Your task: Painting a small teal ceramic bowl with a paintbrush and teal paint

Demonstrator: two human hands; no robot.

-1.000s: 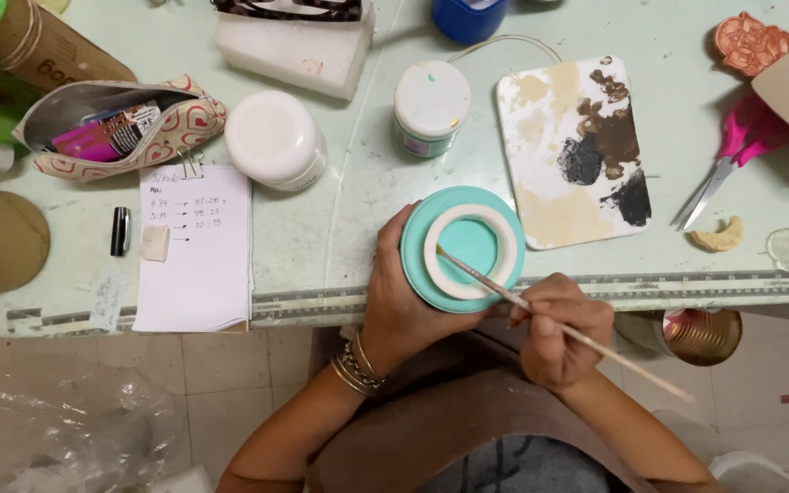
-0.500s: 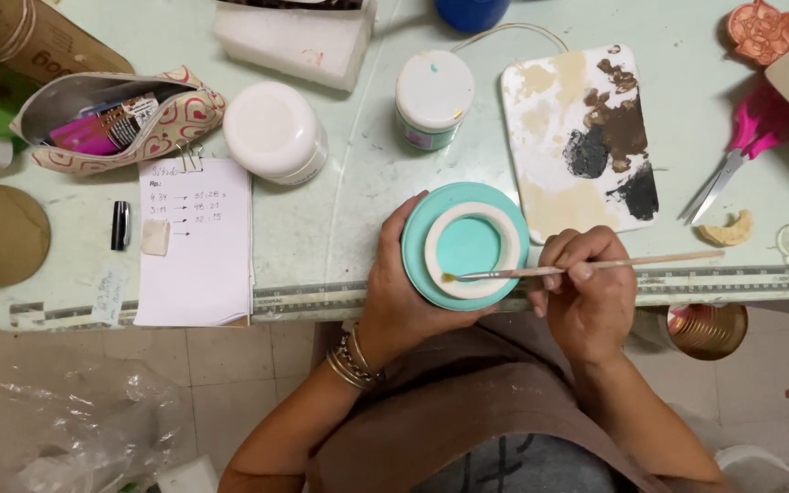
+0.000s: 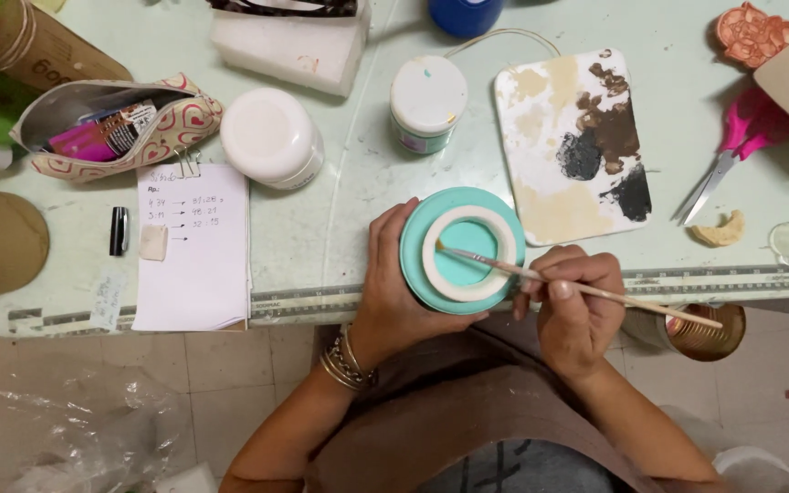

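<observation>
Pale green table [image 3: 340, 228]: L hand [image 3: 393, 292] holds teal dish [image 3: 461, 250], R hand [image 3: 570, 306] w/ paintbrush [image 3: 577, 289].

Table: pale green top [image 3: 321, 246], worn and paint-smudged, filling the upper part of the view
Table edge: metal strip [image 3: 303, 306] with ruler-like marks along the near side
Floor: beige tiles [image 3: 230, 383] with dark joints, below the table
Bag: crumpled clear plastic [image 3: 75, 438] on the floor at lower left
Light: even and soft, faint shadows only

I count two white-lidded jars [image 3: 272, 137] [image 3: 427, 102], one palette [image 3: 570, 146], one scissors [image 3: 732, 160], one brush [image 3: 577, 288].
</observation>
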